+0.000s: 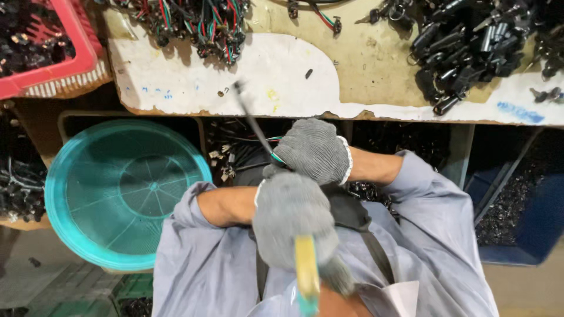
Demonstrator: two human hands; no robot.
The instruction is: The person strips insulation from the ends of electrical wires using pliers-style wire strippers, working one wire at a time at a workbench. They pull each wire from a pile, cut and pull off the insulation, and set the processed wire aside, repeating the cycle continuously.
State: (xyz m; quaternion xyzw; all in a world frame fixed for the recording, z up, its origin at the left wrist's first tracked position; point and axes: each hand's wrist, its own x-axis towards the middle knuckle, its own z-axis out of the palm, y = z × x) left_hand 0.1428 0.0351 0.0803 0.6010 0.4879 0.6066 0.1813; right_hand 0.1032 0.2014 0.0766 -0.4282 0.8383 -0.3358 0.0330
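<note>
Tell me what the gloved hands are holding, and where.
Right hand grips the thin black cable at its lower end; left hand holds a yellow-handled tool by its handle.

Bench (264,76) runs across at 12 o'clock. On it: wire bundle (194,23) at 11, connector pile (470,41) at 1. Crate (53,53) sits at 10, on bench's left end. Basket (123,194) at 9, below bench edge. Bin (529,217) at 3. Hands at ctr, in front of bench: right hand (314,149) behind, touching left hand (291,217) nearer the body. Cable (252,123) sticks out from right hand toward 11, over bench edge. Tool handle (306,276) at 6, under left hand.
</note>
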